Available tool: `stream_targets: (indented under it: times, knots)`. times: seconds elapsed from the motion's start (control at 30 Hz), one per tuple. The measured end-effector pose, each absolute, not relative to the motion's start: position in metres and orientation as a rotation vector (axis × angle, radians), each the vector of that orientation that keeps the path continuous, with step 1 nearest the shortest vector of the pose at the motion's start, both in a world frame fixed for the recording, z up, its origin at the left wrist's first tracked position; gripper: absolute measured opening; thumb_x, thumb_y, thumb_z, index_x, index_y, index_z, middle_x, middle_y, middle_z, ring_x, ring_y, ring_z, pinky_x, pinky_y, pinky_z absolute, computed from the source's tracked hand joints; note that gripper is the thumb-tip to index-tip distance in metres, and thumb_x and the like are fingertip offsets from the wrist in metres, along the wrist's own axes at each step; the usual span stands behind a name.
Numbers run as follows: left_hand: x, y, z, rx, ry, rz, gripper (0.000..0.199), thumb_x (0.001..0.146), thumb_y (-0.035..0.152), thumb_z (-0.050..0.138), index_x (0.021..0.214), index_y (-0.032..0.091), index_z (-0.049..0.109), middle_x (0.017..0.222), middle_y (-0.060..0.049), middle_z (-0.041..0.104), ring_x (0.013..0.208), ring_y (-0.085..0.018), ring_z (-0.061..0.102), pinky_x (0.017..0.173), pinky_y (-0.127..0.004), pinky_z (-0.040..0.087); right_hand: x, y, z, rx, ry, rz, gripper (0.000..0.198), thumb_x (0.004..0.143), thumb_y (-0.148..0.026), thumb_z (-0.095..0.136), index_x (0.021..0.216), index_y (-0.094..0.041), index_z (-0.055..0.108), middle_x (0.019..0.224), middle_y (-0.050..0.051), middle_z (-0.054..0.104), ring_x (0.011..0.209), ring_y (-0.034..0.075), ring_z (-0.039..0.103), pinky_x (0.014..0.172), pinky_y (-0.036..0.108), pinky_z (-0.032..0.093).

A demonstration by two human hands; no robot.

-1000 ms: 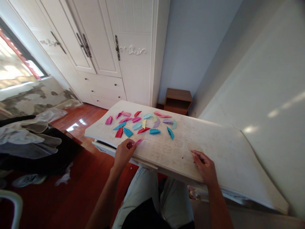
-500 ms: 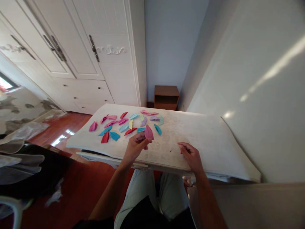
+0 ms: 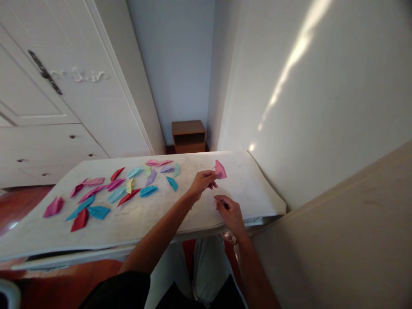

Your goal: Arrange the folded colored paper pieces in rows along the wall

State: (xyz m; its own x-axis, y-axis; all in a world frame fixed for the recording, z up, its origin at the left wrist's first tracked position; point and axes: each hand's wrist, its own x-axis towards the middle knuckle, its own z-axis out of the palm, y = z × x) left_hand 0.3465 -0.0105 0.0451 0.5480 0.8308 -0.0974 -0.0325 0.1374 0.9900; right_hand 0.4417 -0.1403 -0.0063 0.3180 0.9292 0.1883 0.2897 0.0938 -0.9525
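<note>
Between the thumb and fingers of my left hand is a pink folded paper piece, held above the right part of the white table. My right hand is just below and to the right, near the table's front edge, its fingers curled together; whether something small is in them I cannot make out. Left of my hands, several folded paper pieces lie spread on the table, among them a blue one, a red one, a yellow one and a magenta one.
A white wardrobe with drawers stands behind the table on the left. A small brown cabinet is in the far corner. On the right, a pale wall meets the table's end.
My view has turned to the right. My left hand has carried the pink paper piece rightward, away from the other pieces, and it is now close to my right hand.
</note>
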Motion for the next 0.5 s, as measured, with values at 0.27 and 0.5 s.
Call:
stream_targets:
  times: [0.27, 0.5]
  knots:
    - [0.467, 0.042, 0.015, 1.42, 0.941, 0.511, 0.022, 0.083, 0.033, 0.065, 0.081, 0.011, 0.067, 0.078, -0.006, 0.071, 0.049, -0.005, 0.055, 0.046, -0.017, 0.042, 0.468, -0.131, 0.001, -1.392, -1.078, 0.958, 0.032, 0.083, -0.041, 0.057, 0.096, -0.014, 0.069, 0.059, -0.001, 0.06, 0.05, 0.012, 0.053, 0.051, 0.024, 0.044]
    - [0.527, 0.076, 0.009, 1.522, 1.038, 0.311, 0.02, 0.089, 0.029, 0.061, 0.096, 0.01, 0.064, 0.087, -0.005, 0.067, 0.068, -0.011, 0.063, 0.061, -0.026, 0.054, 0.466, -0.134, -0.009, -1.359, -1.141, 0.901, 0.031, 0.088, -0.04, 0.054, 0.099, -0.016, 0.07, 0.061, -0.001, 0.061, 0.053, 0.011, 0.054, 0.052, 0.023, 0.041]
